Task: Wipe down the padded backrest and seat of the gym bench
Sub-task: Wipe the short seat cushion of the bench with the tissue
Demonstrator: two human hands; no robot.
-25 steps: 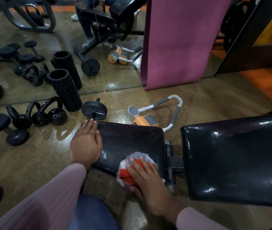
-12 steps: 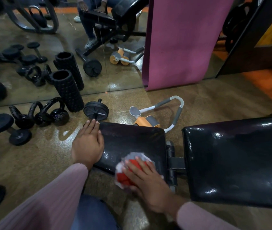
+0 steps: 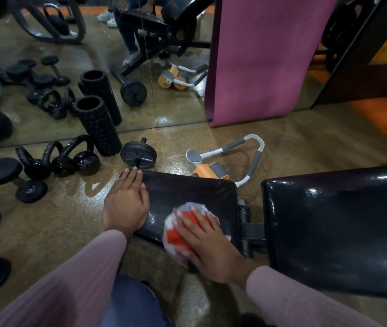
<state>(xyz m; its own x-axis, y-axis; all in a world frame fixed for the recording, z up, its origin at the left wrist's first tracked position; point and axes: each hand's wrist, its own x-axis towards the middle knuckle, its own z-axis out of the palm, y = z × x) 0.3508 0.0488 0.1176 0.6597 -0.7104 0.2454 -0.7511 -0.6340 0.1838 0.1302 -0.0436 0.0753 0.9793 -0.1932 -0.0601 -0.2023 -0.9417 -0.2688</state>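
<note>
Glossy gym flooring strewn with kettlebells (image 3: 79,159) surrounds the seat pad (image 3: 187,197), where the right hand (image 3: 207,246) presses a red-and-white cloth (image 3: 178,232) flat with straight fingers near the pad's near edge. The left hand (image 3: 126,204), fingers extended, steadies the seat pad's left end. Overlapping strokes across the seat pad, then onto the backrest (image 3: 338,227) beside it, would likely cover everything.

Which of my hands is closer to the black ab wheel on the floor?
Left. Your left hand rests on the seat pad's end, just below the ab wheel. Your right hand presses the cloth further along the pad.
</note>
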